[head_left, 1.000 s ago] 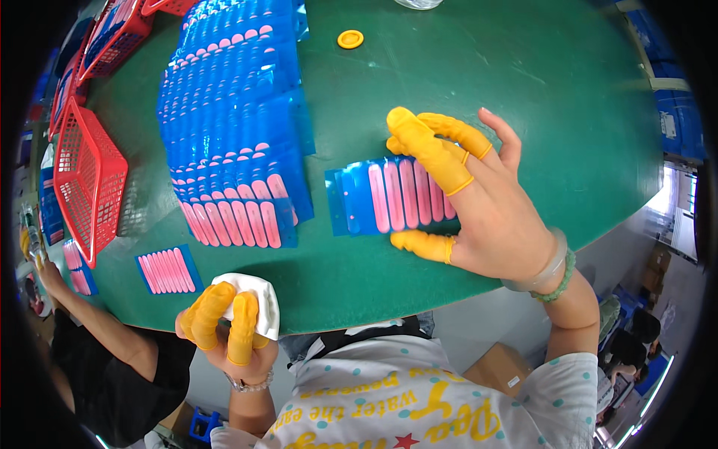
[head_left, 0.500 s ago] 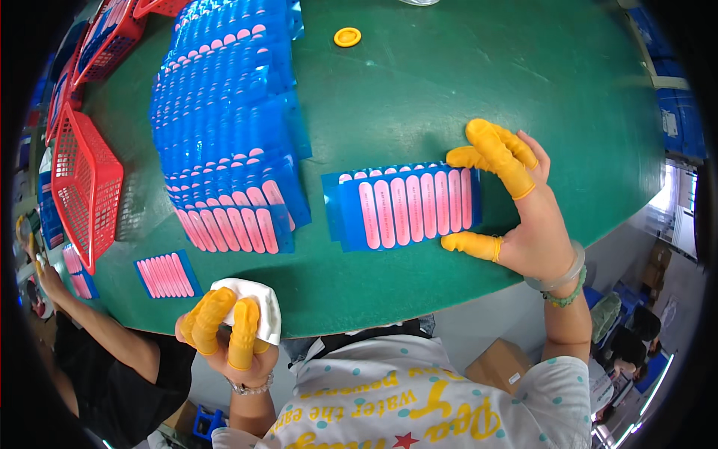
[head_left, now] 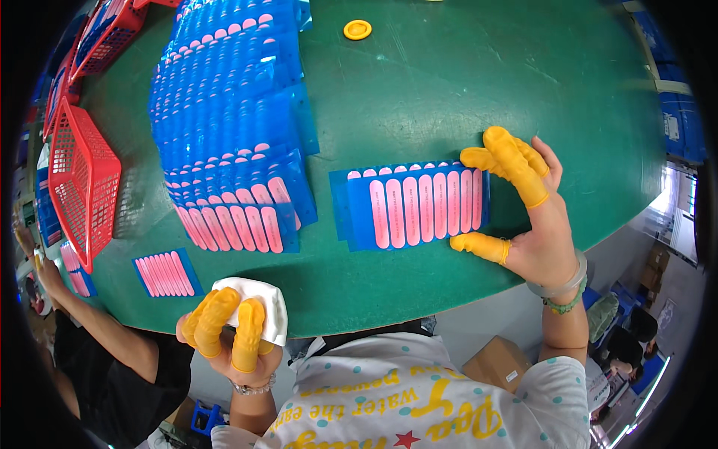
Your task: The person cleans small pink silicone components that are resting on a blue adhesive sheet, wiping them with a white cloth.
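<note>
My left hand (head_left: pixel 224 333), in yellow finger cots, is closed on a folded white cloth (head_left: pixel 274 310) at the table's near edge. Right of centre lies a small stack of blue film sheets (head_left: pixel 426 209) bearing a row of rounded pink strips. My right hand (head_left: pixel 523 213), also in yellow finger cots, spans the stack's right end. Its thumb touches the near edge and a finger the far edge. A large overlapping pile of similar blue sheets (head_left: pixel 232 135) fills the left middle of the table. One separate sheet with pink strips (head_left: pixel 166 275) lies left of the cloth.
Red plastic baskets stand along the left, the nearest basket (head_left: pixel 86 183) tilted. A yellow ring-shaped rolled finger cot (head_left: pixel 357 30) lies on the green table (head_left: pixel 464 75) at the far side. A co-worker's arm (head_left: pixel 97 318) reaches in at left beside more sheets. A cardboard box (head_left: pixel 497 363) sits below the table edge.
The whole view has shifted slightly, moving table things a little right in the picture. My right hand's finger has slid slightly outward along the stack's far edge. My left hand still holds the cloth.
</note>
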Demonstrator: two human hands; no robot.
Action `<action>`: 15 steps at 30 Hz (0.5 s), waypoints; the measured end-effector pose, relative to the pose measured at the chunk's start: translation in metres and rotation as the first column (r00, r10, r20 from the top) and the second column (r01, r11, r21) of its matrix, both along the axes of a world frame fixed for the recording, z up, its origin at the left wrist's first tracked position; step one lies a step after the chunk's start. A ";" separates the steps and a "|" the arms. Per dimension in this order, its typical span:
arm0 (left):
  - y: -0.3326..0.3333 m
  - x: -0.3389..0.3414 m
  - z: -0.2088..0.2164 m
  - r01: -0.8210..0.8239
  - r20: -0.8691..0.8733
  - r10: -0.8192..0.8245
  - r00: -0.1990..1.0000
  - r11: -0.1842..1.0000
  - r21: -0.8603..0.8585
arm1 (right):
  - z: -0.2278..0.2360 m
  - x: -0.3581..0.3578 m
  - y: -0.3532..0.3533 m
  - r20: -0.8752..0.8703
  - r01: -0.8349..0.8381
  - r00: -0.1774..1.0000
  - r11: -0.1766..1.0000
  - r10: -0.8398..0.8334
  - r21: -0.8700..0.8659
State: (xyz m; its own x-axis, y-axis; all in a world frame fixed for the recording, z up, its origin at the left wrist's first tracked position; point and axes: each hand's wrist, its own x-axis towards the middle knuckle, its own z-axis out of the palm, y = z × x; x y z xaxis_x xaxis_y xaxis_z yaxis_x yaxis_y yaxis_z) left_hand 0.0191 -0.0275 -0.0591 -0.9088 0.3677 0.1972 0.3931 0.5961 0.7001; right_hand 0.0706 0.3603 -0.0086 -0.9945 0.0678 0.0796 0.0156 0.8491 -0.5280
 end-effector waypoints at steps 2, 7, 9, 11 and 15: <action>-0.001 -0.002 0.003 0.038 -0.097 -0.060 0.993 0.977 -0.210 | 0.000 0.001 0.001 0.002 -0.003 1.000 1.000 0.003 0.001; -0.007 0.005 -0.018 -0.186 0.389 -0.100 0.916 0.751 0.633 | 0.000 0.000 0.000 0.011 -0.008 1.000 1.000 0.008 0.013; -0.008 0.006 -0.018 -0.163 0.364 -0.077 0.928 0.796 0.584 | 0.000 0.000 0.000 0.028 0.002 1.000 1.000 -0.002 -0.007; -0.010 0.006 -0.018 -0.125 0.312 -0.033 0.949 0.873 0.471 | 0.000 0.001 -0.001 0.029 0.002 1.000 1.000 -0.002 0.001; 0.008 -0.006 0.005 0.067 -0.082 -0.066 0.994 0.998 0.011 | 0.000 0.002 -0.003 0.038 0.008 0.999 1.000 -0.008 0.008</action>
State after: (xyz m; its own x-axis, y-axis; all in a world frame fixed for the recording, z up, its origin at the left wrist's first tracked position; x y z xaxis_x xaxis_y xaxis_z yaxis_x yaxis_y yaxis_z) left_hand 0.0128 -0.0193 -0.0544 -0.8630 0.4238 0.2751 0.4879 0.5574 0.6718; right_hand 0.0722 0.3571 -0.0091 -0.9963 0.0754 0.0423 0.0424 0.8527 -0.5206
